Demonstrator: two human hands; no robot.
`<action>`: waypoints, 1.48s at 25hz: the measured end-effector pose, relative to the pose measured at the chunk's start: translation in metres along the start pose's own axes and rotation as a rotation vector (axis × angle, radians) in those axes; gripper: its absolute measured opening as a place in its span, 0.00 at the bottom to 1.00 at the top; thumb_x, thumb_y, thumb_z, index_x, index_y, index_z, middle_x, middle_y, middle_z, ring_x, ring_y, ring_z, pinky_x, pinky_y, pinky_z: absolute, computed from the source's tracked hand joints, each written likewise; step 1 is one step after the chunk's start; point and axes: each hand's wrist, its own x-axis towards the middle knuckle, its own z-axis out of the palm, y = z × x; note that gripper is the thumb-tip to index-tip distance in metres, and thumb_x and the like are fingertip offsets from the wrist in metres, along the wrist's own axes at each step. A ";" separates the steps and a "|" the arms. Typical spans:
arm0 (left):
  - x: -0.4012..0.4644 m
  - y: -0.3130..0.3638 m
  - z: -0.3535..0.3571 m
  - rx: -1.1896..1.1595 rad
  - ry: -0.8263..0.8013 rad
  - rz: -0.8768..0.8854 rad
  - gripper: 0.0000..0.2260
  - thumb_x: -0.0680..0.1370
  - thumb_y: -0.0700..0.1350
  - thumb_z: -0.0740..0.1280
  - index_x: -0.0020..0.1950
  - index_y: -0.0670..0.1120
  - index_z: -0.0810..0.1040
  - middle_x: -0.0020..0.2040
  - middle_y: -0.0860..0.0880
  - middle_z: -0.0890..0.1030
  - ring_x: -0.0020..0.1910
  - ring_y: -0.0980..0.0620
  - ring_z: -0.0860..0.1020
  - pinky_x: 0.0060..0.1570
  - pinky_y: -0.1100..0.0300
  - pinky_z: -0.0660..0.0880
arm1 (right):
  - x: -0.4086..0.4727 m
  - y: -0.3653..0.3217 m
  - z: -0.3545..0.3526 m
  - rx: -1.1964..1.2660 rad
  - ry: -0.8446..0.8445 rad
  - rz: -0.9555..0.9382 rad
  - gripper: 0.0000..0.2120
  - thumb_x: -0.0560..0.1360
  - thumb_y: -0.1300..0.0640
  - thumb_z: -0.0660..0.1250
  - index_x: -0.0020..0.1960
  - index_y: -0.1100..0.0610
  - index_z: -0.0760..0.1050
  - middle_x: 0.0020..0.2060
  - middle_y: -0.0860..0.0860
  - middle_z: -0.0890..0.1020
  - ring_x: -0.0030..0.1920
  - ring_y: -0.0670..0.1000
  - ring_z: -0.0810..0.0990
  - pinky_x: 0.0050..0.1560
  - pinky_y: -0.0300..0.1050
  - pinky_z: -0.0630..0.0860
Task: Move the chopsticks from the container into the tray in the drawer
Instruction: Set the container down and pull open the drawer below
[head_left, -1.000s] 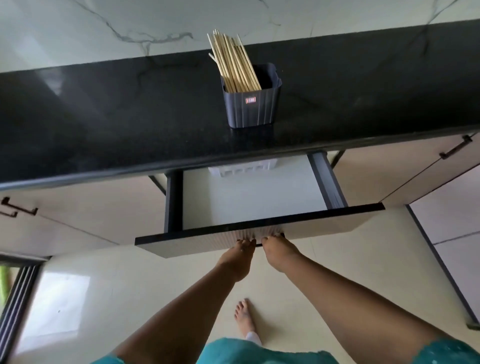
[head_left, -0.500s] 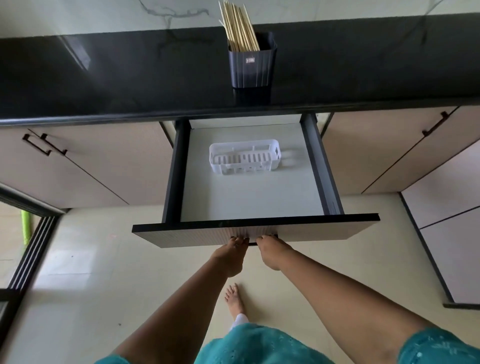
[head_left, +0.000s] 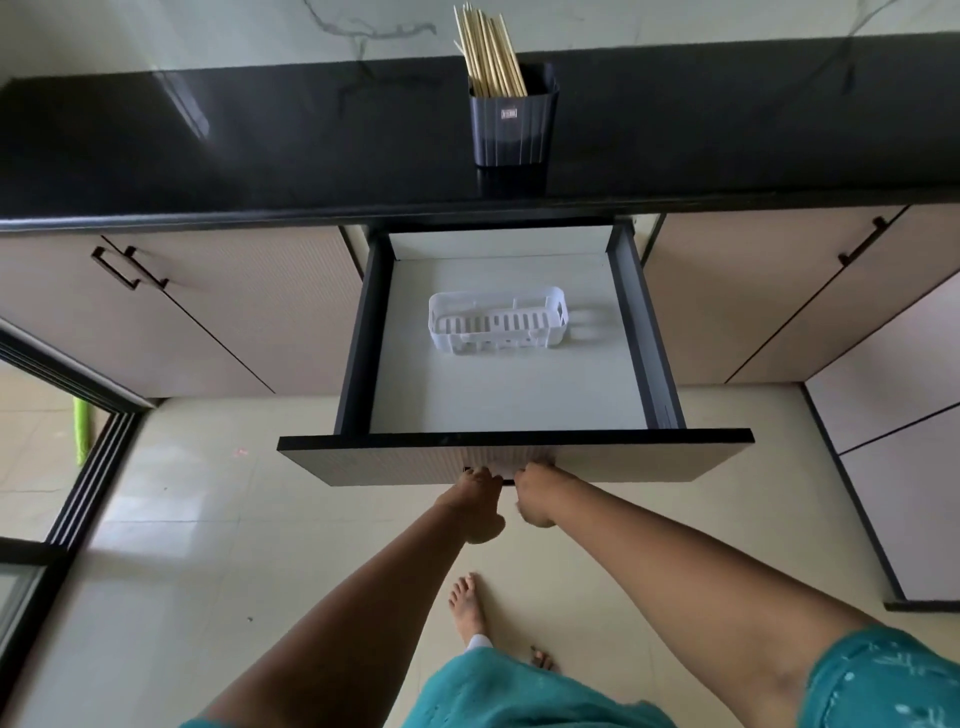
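Observation:
A bundle of several wooden chopsticks (head_left: 491, 60) stands upright in a dark ribbed container (head_left: 514, 132) on the black countertop (head_left: 249, 145). Directly below it the drawer (head_left: 363, 452) is pulled far out. A white slotted plastic tray (head_left: 440, 321) lies in the middle of the drawer floor with nothing in it. My left hand (head_left: 474, 504) and my right hand (head_left: 537, 496) sit side by side under the drawer front, fingers curled onto its dark handle, which they mostly hide.
Closed beige cabinet doors with black bar handles (head_left: 127, 267) flank the drawer on both sides. Pale floor tiles lie below, with my bare foot (head_left: 467, 605) under the drawer front. A dark door frame (head_left: 88, 467) runs along the left.
The drawer has slid out toward me, pulled by both hands, uncovering the whole white tray. The view has tilted down, so the container now sits higher in the frame.

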 end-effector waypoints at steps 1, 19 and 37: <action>-0.003 0.005 -0.011 -0.108 0.065 0.020 0.23 0.76 0.43 0.62 0.71 0.41 0.69 0.70 0.41 0.70 0.71 0.42 0.66 0.68 0.51 0.67 | -0.003 0.000 -0.009 0.019 0.007 -0.010 0.16 0.78 0.60 0.59 0.64 0.61 0.72 0.59 0.58 0.78 0.58 0.60 0.78 0.58 0.50 0.77; 0.108 -0.089 -0.221 -0.667 0.545 -0.289 0.26 0.78 0.48 0.62 0.75 0.47 0.63 0.74 0.41 0.63 0.69 0.40 0.68 0.66 0.47 0.70 | 0.106 0.111 -0.211 0.956 0.469 0.357 0.15 0.75 0.61 0.58 0.60 0.54 0.75 0.60 0.55 0.78 0.55 0.57 0.77 0.48 0.41 0.72; 0.183 -0.100 -0.170 -0.945 0.454 -0.590 0.26 0.75 0.37 0.55 0.73 0.48 0.67 0.68 0.44 0.74 0.60 0.43 0.76 0.48 0.60 0.68 | 0.160 0.148 -0.124 1.044 0.435 0.678 0.11 0.74 0.61 0.58 0.46 0.61 0.79 0.45 0.59 0.83 0.43 0.57 0.77 0.37 0.40 0.68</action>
